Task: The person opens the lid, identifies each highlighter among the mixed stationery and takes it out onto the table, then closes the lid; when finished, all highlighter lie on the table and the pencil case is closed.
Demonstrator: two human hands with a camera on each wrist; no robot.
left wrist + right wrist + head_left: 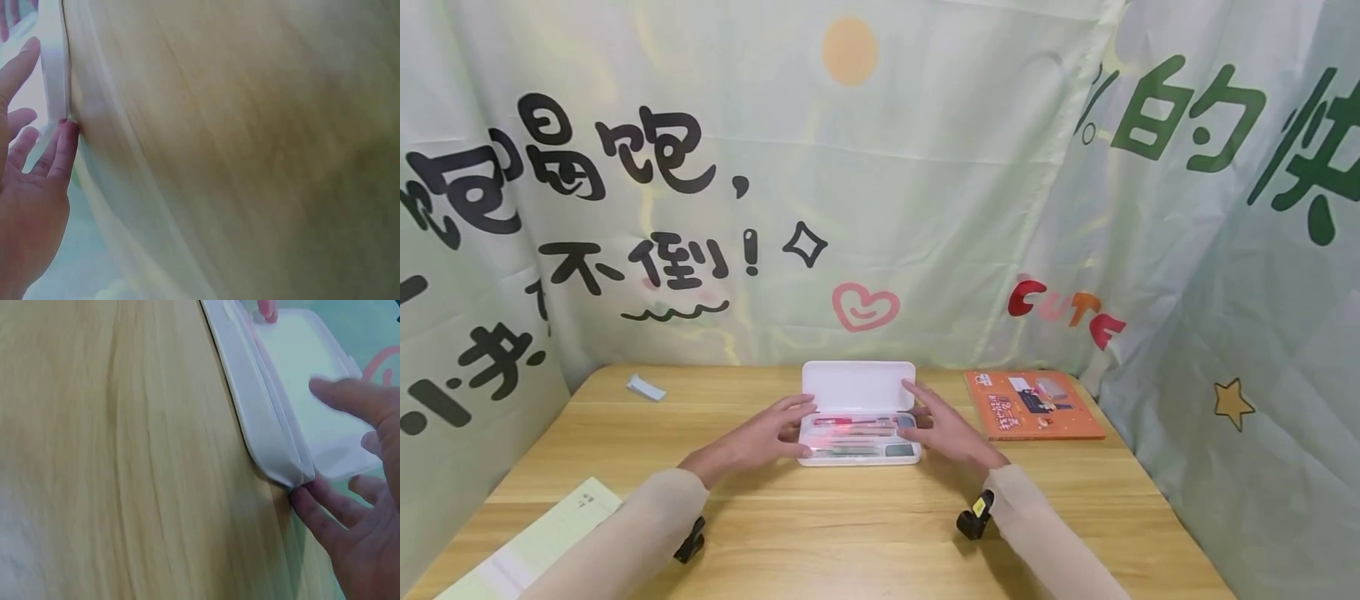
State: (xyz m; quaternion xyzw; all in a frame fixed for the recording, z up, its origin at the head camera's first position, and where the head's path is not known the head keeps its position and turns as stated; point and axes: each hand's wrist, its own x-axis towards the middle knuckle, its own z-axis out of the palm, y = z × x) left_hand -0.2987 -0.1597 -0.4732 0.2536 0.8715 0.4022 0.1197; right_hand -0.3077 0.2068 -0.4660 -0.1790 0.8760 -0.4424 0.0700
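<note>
A white pencil case (859, 462) lies in the middle of the wooden table, its lid (859, 386) raised and leaning back. Inside are a red pen (833, 422), several other slim items, and a grey piece at the right end. At the case's left end is my left hand (766, 435); its fingertips touch the edge in the left wrist view, with the thumb extended. My right hand (951, 432) is at the right end. In the right wrist view its lower fingertips touch the case's corner, while the thumb (347, 397) stretches over the case.
An orange book (1037, 406) lies at the back right. A small pale-blue strip (646, 387) is at the back left, and a long pale-green sheet or pad (542, 537) at the front left. Printed curtains (925, 208) stand along the back and sides.
</note>
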